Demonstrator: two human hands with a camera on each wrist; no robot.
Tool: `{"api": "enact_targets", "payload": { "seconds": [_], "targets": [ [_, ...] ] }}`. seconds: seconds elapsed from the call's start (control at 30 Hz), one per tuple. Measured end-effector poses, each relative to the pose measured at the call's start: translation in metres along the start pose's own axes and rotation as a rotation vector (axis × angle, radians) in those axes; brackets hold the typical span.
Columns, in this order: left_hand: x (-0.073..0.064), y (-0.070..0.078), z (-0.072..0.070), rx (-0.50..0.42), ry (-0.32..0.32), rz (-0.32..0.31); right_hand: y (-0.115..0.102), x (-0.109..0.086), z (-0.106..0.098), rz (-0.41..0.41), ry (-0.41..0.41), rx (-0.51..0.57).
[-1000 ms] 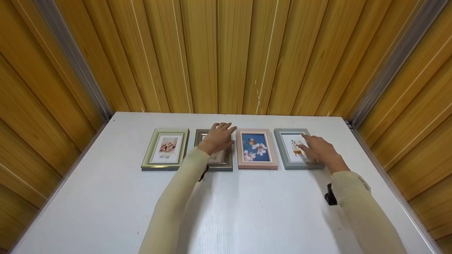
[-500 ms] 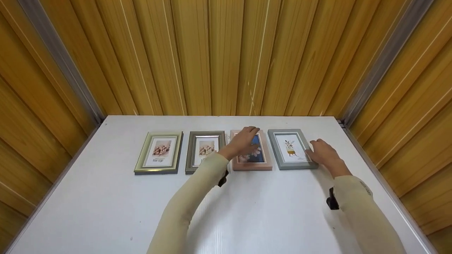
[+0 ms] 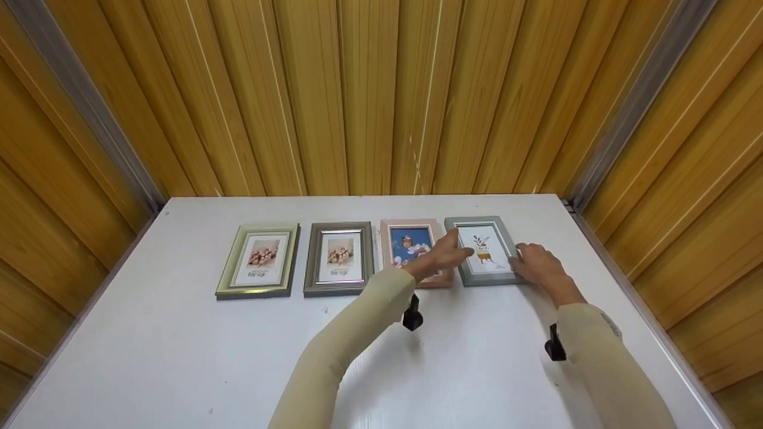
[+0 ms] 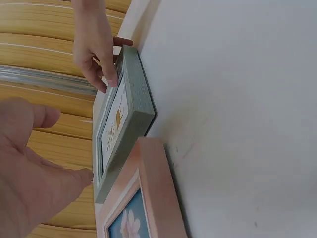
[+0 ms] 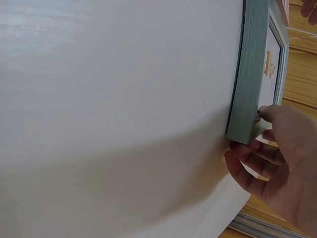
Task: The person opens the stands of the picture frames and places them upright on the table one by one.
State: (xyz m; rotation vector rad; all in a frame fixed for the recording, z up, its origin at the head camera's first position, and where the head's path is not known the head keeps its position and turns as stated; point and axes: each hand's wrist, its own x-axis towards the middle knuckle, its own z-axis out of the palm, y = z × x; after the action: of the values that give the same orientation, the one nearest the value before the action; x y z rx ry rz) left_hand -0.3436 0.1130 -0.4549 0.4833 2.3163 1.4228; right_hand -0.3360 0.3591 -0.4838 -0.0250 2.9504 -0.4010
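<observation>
Grey-blue frame near far table edge, pinched by right hand, spread empty left hand partly hid pink frame

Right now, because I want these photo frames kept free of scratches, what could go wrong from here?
The right hand pinches the blue-gray picture frame at one side edge, so it might tilt or slip if lifted that way.

That frame lies close beside the pink picture frame; a shift that way could make them rub.

The left hand reaches across the pink frame and might nudge it.
</observation>
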Motion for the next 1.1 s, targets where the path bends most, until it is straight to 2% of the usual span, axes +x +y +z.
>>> {"api": "enact_targets", "payload": {
  "seconds": [0.13, 0.27, 0.43, 0.63, 0.87, 1.1],
  "targets": [
    [-0.004, 0.0, 0.004, -0.179, -0.079, -0.146, 0.002, 0.0, 0.003, -0.003, 0.029, 0.059],
    [-0.009, 0.0, 0.008, -0.253, -0.14, -0.258, 0.002, 0.001, 0.007, -0.025, 0.065, 0.169],
    [-0.008, 0.001, 0.014, -0.319, -0.117, -0.271, -0.002, 0.002, 0.007, -0.052, 0.089, 0.277],
    [-0.002, 0.0, 0.022, -0.401, -0.103, -0.259, -0.005, 0.001, 0.006, -0.065, 0.128, 0.28],
    [-0.002, 0.002, 0.027, -0.383, -0.081, -0.248, -0.014, 0.0, 0.004, 0.053, 0.052, 0.328],
    [-0.004, 0.007, 0.026, -0.406, -0.086, -0.242, -0.021, -0.002, 0.004, 0.123, 0.111, 0.382]
  ]
}}
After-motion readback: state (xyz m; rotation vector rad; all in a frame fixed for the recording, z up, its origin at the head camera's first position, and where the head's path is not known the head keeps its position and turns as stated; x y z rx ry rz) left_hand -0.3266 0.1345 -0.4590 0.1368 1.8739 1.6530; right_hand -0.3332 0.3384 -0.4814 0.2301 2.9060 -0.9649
